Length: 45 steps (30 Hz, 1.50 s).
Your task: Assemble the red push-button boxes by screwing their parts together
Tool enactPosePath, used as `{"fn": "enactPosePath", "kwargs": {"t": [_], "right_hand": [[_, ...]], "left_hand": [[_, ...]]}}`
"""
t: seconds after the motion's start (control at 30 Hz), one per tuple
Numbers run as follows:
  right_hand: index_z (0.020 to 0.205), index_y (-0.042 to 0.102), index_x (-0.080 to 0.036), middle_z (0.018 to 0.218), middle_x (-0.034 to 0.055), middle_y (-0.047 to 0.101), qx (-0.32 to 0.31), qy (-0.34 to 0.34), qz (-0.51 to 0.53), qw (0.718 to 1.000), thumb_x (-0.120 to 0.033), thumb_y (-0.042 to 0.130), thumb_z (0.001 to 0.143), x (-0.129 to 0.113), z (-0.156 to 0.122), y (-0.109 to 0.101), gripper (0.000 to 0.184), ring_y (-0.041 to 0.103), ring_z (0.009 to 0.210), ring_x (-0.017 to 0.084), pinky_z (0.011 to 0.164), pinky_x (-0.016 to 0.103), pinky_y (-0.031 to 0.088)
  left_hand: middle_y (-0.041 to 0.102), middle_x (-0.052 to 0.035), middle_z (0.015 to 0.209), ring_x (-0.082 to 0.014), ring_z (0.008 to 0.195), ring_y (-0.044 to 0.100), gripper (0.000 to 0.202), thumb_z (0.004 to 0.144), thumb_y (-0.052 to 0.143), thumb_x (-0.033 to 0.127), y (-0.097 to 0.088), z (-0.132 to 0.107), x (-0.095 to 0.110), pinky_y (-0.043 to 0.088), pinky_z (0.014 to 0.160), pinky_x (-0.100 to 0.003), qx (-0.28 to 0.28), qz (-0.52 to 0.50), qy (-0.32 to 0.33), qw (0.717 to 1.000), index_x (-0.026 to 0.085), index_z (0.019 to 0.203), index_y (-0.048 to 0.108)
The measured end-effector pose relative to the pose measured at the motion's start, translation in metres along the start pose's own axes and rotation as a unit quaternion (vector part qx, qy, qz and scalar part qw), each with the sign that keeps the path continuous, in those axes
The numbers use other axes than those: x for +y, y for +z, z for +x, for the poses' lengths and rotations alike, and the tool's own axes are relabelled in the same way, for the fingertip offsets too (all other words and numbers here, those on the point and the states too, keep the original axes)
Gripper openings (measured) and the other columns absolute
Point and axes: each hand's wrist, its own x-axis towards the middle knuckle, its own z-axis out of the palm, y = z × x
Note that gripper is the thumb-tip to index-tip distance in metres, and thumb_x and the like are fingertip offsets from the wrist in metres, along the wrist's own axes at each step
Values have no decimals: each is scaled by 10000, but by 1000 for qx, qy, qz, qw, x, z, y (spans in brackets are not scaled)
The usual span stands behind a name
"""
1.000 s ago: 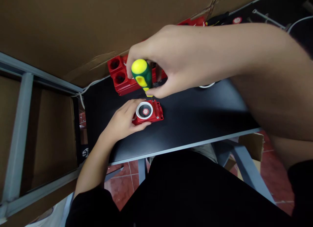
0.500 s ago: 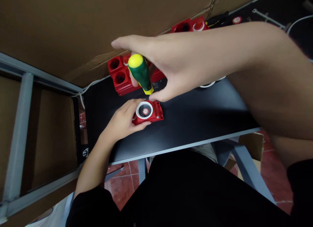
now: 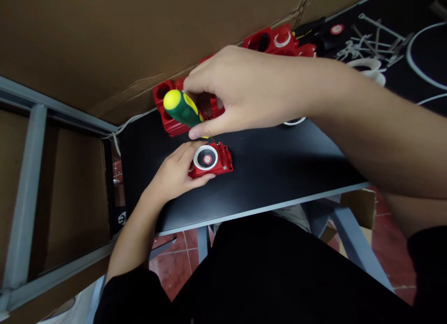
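Note:
My left hand (image 3: pixel 176 171) grips the left side of a small red housing (image 3: pixel 223 159) with a white ring and a dark round centre, lying on the black table (image 3: pixel 279 175). My right hand (image 3: pixel 244 93) is closed on a screwdriver with a green and yellow handle (image 3: pixel 181 109). The handle leans to the left, and its thin tip points down at the housing's top edge.
More red housings (image 3: pixel 167 110) lie behind, against a brown cardboard sheet (image 3: pixel 104 35). Further red parts (image 3: pixel 279 40), white rings (image 3: pixel 366 65) and grey plastic pieces (image 3: pixel 377 37) lie at the far right. The table's front edge runs just below the housing.
My right hand has closed its fingers round the screwdriver again and tipped the handle to the left. My right arm has dropped lower, uncovering the parts at the far right. The left hand has not moved.

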Motion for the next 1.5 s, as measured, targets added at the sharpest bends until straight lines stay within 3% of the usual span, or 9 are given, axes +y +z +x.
{"fn": "enactPosePath", "kwargs": {"t": [0.3, 0.5, 0.67, 0.77, 0.9, 1.1, 1.23, 1.33, 1.5], "right_hand": [[807, 536, -290, 880, 2, 663, -36, 16, -110, 993, -213, 907, 891, -16, 2, 0, 388, 541, 819, 200, 678, 390, 401], [927, 584, -280, 781, -66, 721, -87, 55, 71, 992, -38, 820, 800, -9, 2, -1, 361, 742, 708, 163, 618, 317, 481], [1036, 681, -236, 926, -52, 773, -117, 40, 160, 979, 13, 781, 834, -1, 3, 1, 336, 754, 688, 122, 606, 257, 540], [1047, 732, -241, 978, -22, 819, -103, 23, 145, 984, -59, 904, 896, 4, 5, 2, 292, 836, 836, 166, 713, 255, 625], [952, 723, -278, 908, -6, 794, -58, 24, 94, 994, -327, 1066, 892, 14, 7, 8, 352, 771, 854, 215, 683, 311, 584], [1055, 623, -306, 1039, 6, 755, 94, 44, 146, 984, -424, 1030, 839, 30, -1, 45, 476, 731, 1007, 251, 751, 326, 595], [1104, 598, -325, 1138, 20, 766, 145, 41, 189, 970, -472, 977, 888, 36, -15, 63, 460, 747, 1070, 262, 827, 350, 648], [1150, 631, -316, 1195, 23, 790, 161, 27, 198, 967, -495, 968, 942, 37, -27, 67, 435, 771, 1038, 248, 838, 352, 653], [1250, 723, -252, 1379, 64, 868, 134, 43, 234, 962, -456, 945, 1065, 35, -38, 66, 354, 715, 781, 135, 642, 286, 580]], "left_hand": [[868, -228, 1656, -441, 1517, 884, 765, 1182, 907, 715, 0, 0, -1, 748, 1346, -639, -6, 0, -15, 1000, 209, 1722, 715], [874, -228, 1626, -418, 1471, 900, 724, 1223, 865, 706, -1, 1, 1, 767, 1306, -598, 5, -8, 11, 1000, 198, 1715, 707], [884, -225, 1588, -420, 1426, 907, 740, 1221, 858, 720, -1, 2, 2, 780, 1261, -600, 3, -4, 3, 1000, 197, 1722, 707], [892, -223, 1562, -419, 1397, 913, 733, 1223, 827, 751, 0, 0, 0, 784, 1245, -604, 1, 4, -6, 1000, 191, 1685, 726], [901, -220, 1539, -438, 1385, 916, 745, 1188, 846, 784, 1, -2, -3, 788, 1242, -631, -5, 6, -24, 1000, 198, 1639, 749], [874, -228, 1638, -445, 1503, 887, 729, 1191, 876, 721, 2, -1, -5, 758, 1329, -644, -8, 0, -12, 1000, 208, 1685, 717], [876, -228, 1620, -433, 1481, 899, 728, 1206, 864, 713, 4, 0, -4, 771, 1311, -617, 3, -3, 3, 1000, 199, 1696, 706], [875, -224, 1618, -420, 1474, 901, 740, 1215, 850, 725, 4, 1, -4, 768, 1314, -603, -3, 1, 3, 1000, 193, 1707, 702], [878, -223, 1599, -398, 1438, 913, 701, 1230, 875, 673, 2, 2, -3, 783, 1269, -562, 12, -6, 35, 999, 184, 1701, 697]]}}
